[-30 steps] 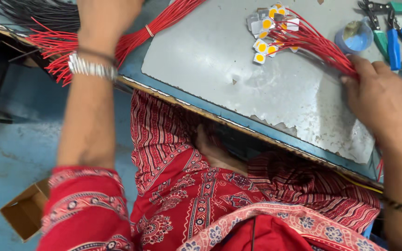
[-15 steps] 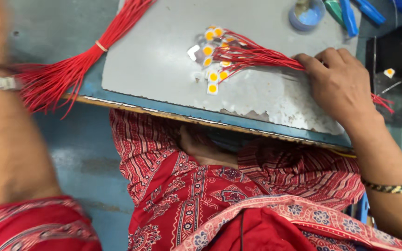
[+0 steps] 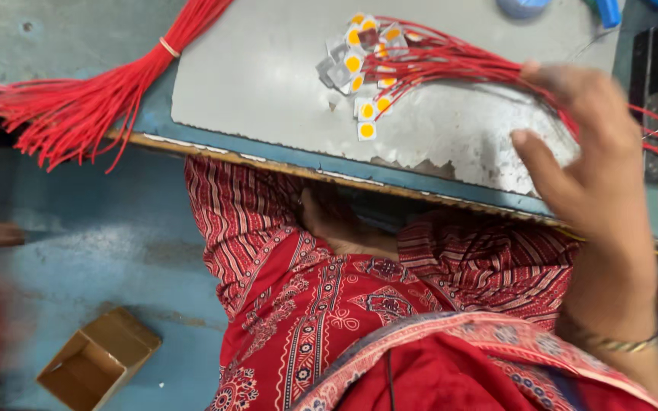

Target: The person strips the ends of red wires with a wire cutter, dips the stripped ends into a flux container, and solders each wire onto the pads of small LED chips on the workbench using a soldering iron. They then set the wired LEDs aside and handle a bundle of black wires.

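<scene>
We note the right hand (image 3: 588,164) lifted, grip spread open and holding nothing, just over the red wired chips (image 3: 420,61) lying fanned near the counter's (image 3: 268,84) far right corner. Left hand: out of view. Risk, in our judgement: a finger snagging wires could drag chips off; the loose wire bundle (image 3: 93,99) already overhangs the near edge.

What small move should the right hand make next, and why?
Probably lower the right hand and close its fingers on the red wires: it is open, just over them, and the chip ends lie fanned on the grey sheet.
</scene>
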The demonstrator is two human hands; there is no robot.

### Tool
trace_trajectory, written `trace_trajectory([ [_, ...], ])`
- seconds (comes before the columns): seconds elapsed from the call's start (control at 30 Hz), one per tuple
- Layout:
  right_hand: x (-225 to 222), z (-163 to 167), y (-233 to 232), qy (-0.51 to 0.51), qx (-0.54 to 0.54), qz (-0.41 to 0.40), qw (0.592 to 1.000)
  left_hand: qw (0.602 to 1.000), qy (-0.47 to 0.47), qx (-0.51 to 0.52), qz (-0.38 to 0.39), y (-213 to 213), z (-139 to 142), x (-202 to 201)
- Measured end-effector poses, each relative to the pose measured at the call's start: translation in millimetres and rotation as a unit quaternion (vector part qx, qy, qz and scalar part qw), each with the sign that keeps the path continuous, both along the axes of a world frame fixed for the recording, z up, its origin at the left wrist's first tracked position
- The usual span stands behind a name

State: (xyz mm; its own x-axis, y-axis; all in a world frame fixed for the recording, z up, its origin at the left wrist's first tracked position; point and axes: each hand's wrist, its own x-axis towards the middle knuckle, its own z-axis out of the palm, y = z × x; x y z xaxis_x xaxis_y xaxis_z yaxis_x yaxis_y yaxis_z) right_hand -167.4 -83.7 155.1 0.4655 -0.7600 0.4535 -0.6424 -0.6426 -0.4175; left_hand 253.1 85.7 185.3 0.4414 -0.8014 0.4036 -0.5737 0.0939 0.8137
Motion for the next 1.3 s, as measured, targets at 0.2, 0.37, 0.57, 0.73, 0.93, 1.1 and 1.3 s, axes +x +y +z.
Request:
trace_trajectory([
  [0.2,75.1,-76.0,79.5,-0.254,0.494,0.207,0.805,0.869,0.393,0.186,-0.234,-9.7,-118.8,-76.0],
  [0.37,103.8,-123.7,96.6,-0.401,0.59,0.153,0.684,0.794,0.503,0.197,-0.279,-19.5,-179.8,-135.7],
  [0.57,97.8,-116.9,86.7,-0.424,0.594,0.111,0.675,0.781,0.49,0.172,-0.348,-13.8,-179.9,-156.2],
  [0.73,93.4,-131.2,84.3,-0.499,0.602,0.135,0.609,0.787,0.484,0.104,-0.367,-10.5,-190.2,-159.2],
  [0.93,95.1,-133.2,84.9,-0.491,0.576,0.086,0.648,0.778,0.534,0.119,-0.308,-13.0,-195.2,-157.8],
  [1.1,100.6,-129.5,90.3,-0.444,0.468,0.062,0.762,0.749,0.566,0.098,-0.33,-12.8,-200.0,-157.7],
  [1.3,101.5,-122.1,88.8,-0.358,0.444,0.015,0.821,0.739,0.573,0.115,-0.335,-8.6,-203.3,-156.0],
])
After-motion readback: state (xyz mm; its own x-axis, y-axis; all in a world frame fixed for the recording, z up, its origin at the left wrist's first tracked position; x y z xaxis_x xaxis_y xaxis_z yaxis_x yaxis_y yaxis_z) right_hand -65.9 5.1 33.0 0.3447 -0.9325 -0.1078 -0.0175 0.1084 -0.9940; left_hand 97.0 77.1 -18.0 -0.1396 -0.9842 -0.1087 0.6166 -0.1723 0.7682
